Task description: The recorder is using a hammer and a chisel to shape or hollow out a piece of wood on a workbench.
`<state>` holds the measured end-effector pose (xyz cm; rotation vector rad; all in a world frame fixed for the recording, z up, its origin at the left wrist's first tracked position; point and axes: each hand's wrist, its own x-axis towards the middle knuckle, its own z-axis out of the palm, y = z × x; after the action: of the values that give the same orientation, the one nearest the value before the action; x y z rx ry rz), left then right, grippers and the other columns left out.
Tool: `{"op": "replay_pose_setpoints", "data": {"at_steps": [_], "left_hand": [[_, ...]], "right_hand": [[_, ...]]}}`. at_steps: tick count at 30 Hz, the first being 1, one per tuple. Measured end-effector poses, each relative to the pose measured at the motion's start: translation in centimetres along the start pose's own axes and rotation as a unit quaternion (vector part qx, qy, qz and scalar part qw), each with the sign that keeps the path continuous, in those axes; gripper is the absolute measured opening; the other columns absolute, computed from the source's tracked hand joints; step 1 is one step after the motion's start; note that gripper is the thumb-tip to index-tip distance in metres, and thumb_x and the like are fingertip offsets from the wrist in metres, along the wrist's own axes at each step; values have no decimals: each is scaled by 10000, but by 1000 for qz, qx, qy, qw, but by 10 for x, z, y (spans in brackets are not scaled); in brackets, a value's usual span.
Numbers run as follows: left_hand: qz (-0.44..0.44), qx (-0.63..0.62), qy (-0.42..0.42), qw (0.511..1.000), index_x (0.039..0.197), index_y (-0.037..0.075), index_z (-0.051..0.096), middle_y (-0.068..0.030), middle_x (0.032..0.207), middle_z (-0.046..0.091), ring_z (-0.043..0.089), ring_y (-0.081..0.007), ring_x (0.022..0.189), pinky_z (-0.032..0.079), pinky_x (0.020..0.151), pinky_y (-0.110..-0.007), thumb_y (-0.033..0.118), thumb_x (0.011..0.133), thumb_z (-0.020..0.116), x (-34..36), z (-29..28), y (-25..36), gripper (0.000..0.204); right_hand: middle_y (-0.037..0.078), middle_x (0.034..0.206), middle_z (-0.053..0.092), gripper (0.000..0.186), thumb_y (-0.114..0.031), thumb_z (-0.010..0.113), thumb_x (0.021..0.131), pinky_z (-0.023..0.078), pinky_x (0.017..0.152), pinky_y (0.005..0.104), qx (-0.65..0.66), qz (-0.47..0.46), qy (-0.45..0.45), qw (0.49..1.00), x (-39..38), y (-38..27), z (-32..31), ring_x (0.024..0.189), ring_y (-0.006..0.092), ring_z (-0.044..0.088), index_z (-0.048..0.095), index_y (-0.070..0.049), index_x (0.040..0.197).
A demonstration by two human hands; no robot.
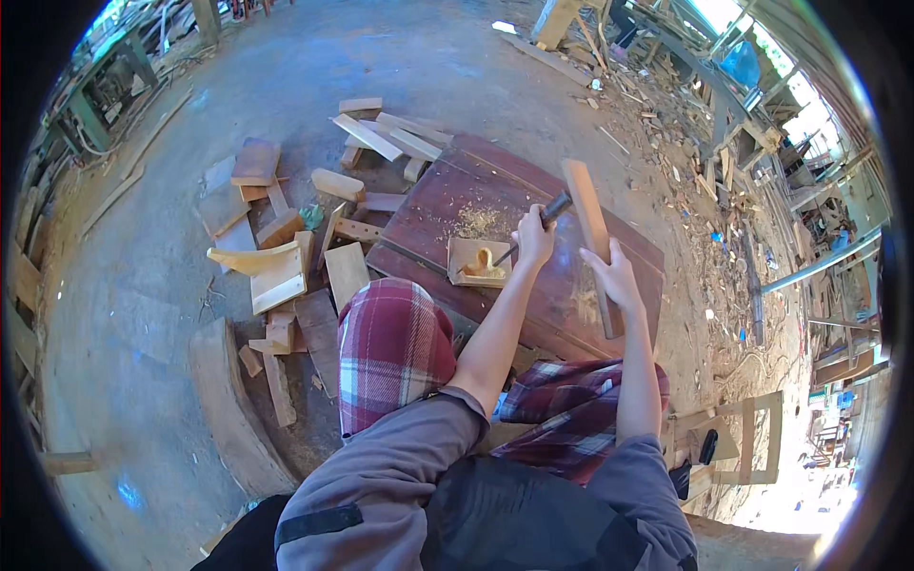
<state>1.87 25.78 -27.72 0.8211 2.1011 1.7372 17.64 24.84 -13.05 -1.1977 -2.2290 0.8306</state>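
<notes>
My left hand (535, 238) is closed round a chisel (556, 206) with a dark handle, held at a slant. Its thin blade points down to the left, into the hollow of a small pale wooden block (463, 257) with curled shavings at the cut. In my right hand (617, 278) is a long flat wooden bar (586, 209), raised just right of the chisel's handle and apart from it. Under both hands lies a dark reddish wooden panel (428, 224), strewn with sawdust (481, 221) beyond the block.
Several wood offcuts (367, 138) and a pale curved wooden piece (271, 271) lie left of the panel. A thick curved timber (233, 400) rests nearer, by my left knee (395, 343). Scrap wood and debris (714, 247) litter the ground at right.
</notes>
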Motion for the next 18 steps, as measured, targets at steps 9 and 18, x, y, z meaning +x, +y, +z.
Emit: {"op": "replay_pose_setpoints", "data": {"at_steps": [9, 18], "left_hand": [[80, -51, -41, 995, 1283, 241, 415, -103, 1038, 642, 586, -371, 1047, 386, 847, -542, 135, 852, 692, -11, -9, 0, 523], [76, -65, -48, 994, 1290, 243, 427, -92, 1036, 650, 582, -366, 1043, 360, 863, -545, 120, 859, 679, -15, -12, 2, 514]], "right_hand": [[167, 939, 671, 554, -477, 692, 849, 487, 776, 363, -17, -11, 25, 999, 4, 8, 9, 859, 238, 642, 548, -2, 1095], [184, 984, 669, 558, -472, 691, 849, 489, 814, 376, 1, 37, 72, 997, 6, 6, 0, 915, 250, 643, 527, -4, 1106]]}}
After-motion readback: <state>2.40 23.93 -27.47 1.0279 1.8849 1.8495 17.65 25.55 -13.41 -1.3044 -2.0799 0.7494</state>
